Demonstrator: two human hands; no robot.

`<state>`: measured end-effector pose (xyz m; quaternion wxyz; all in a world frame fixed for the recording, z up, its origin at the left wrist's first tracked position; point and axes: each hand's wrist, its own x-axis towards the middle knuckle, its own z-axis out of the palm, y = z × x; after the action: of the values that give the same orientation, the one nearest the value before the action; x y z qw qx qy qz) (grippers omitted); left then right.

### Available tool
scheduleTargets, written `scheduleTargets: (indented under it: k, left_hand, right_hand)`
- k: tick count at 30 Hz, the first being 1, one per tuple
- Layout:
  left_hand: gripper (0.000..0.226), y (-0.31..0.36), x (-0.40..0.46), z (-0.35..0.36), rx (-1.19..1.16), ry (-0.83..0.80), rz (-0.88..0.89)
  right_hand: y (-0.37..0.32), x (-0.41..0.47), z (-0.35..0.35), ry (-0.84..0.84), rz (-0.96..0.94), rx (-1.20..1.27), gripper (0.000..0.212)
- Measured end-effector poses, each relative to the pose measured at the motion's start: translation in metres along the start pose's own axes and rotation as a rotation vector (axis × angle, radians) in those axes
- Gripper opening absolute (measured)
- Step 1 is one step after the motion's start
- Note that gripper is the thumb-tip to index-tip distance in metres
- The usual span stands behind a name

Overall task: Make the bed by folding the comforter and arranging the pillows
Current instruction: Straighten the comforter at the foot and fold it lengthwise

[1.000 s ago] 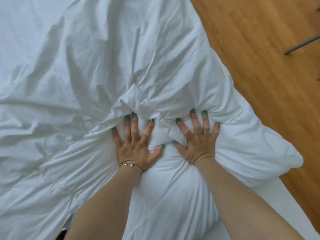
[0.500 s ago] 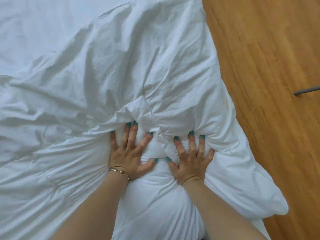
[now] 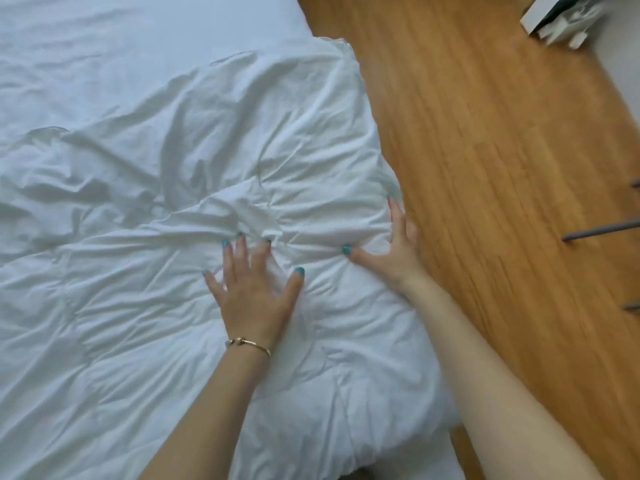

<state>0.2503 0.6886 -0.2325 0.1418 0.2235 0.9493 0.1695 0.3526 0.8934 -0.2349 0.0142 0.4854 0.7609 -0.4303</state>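
The white comforter (image 3: 194, 188) lies bunched across the bed, thick and puffy, its cover full of creases that run toward a gathered ridge near the middle. Its right edge follows the side of the bed, just above the wooden floor (image 3: 485, 168), and a far corner sticks up near the smooth white sheet (image 3: 104, 46) that shows beyond it. The left hand (image 3: 254, 289) lies flat on the comforter with fingers spread wide, fingertips pushed into the ridge of folds; a thin gold bracelet (image 3: 249, 344) circles that wrist. The right hand (image 3: 394, 251) sits at the comforter's right edge, thumb pressed onto the top, the fingers straight along the side of the fabric, blurred. Both hands have teal nails and hold nothing closed in a grip. A white box (image 3: 554, 19) sits on the floor at the far right, and dark thin legs (image 3: 599, 232) reach in from the right edge.
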Motion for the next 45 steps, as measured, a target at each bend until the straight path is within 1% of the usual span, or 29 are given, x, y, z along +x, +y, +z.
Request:
scheduleTargets:
  k: [1, 2, 4, 6, 8, 11, 13, 15, 18, 19, 21, 22, 25, 26, 28, 30, 32, 36, 41, 43, 45]
  left_hand:
    - [0.093, 0.01, -0.011, 0.006, 0.052, -0.043, -0.016]
    - [0.101, 0.015, -0.02, 0.011, 0.121, -0.081, -0.014]
    - [0.106, 0.012, -0.025, 0.018, 0.204, -0.108, -0.018]
    - [0.11, 0.004, -0.018, 0.022, 0.213, -0.118, -0.034]
    - [0.111, -0.001, -0.011, 0.027, 0.227, -0.136, -0.019]
    - [0.11, -0.001, -0.009, 0.029, 0.22, -0.164, -0.023]
    - [0.11, 0.0, -0.008, 0.028, 0.205, -0.189, -0.039]
    - [0.111, 0.001, -0.005, 0.025, 0.182, -0.244, -0.053]
    - [0.111, -0.001, -0.001, 0.011, 0.113, -0.357, -0.068]
    - [0.109, -0.001, 0.0, 0.004, 0.081, -0.386, -0.067]
    - [0.098, -0.004, -0.001, -0.014, 0.007, -0.4, -0.047]
    - [0.09, -0.006, -0.002, -0.024, -0.053, -0.398, -0.039]
    - [0.068, -0.016, -0.01, -0.057, -0.261, -0.403, -0.035]
    - [0.065, -0.022, -0.013, -0.068, -0.276, -0.398, -0.02]
    - [0.061, -0.035, -0.018, -0.091, -0.225, -0.361, 0.026]
    - [0.057, -0.054, -0.021, -0.116, -0.238, -0.32, 0.049]
    - [0.056, -0.077, -0.022, -0.142, -0.331, -0.299, 0.075]
    - [0.055, -0.145, -0.024, -0.196, -0.499, -0.244, 0.114]
    - [0.052, -0.251, -0.039, -0.253, -0.656, -0.16, 0.065]
    - [0.05, -0.289, -0.04, -0.271, -0.778, -0.176, 0.028]
    - [0.049, -0.324, -0.039, -0.282, -0.878, -0.213, 0.001]
  right_hand:
    - [0.006, 0.011, -0.007, -0.189, 0.043, 0.205, 0.132]
    - [0.011, 0.02, -0.012, -0.284, 0.076, 0.295, 0.14]
    - [0.02, 0.033, -0.017, -0.372, 0.147, 0.291, 0.146]
    - [0.023, 0.038, -0.014, -0.416, 0.191, 0.313, 0.146]
    - [0.023, 0.035, -0.011, -0.379, 0.174, 0.352, 0.135]
    - [0.022, 0.021, -0.007, -0.229, 0.155, 0.39, 0.11]
    - [0.018, 0.009, -0.006, -0.136, 0.091, 0.428, 0.1]
    - [0.011, 0.0, -0.012, -0.129, 0.043, 0.478, 0.104]
    - [-0.003, -0.009, -0.034, -0.196, 0.126, 0.515, 0.122]
    - [-0.009, -0.012, -0.044, -0.213, 0.148, 0.53, 0.126]
    - [-0.03, -0.021, -0.061, -0.248, 0.103, 0.521, 0.135]
    - [-0.044, -0.028, -0.066, -0.265, 0.051, 0.489, 0.137]
    - [-0.088, -0.052, -0.072, -0.262, -0.107, 0.435, 0.129]
    - [-0.102, -0.06, -0.07, -0.269, -0.153, 0.416, 0.126]
    - [-0.128, -0.077, -0.064, -0.294, -0.237, 0.331, 0.122]
    - [-0.153, -0.098, -0.05, -0.311, -0.285, 0.236, 0.116]
    - [-0.18, -0.122, -0.029, -0.323, -0.325, 0.13, 0.112]
    - [-0.244, -0.183, 0.029, -0.351, -0.38, -0.044, 0.111]
    - [-0.323, -0.244, 0.131, -0.364, -0.495, -0.24, 0.104]
    - [-0.345, -0.264, 0.177, -0.38, -0.527, -0.258, 0.101]
    - [-0.356, -0.281, 0.225, -0.422, -0.516, -0.278, 0.101]
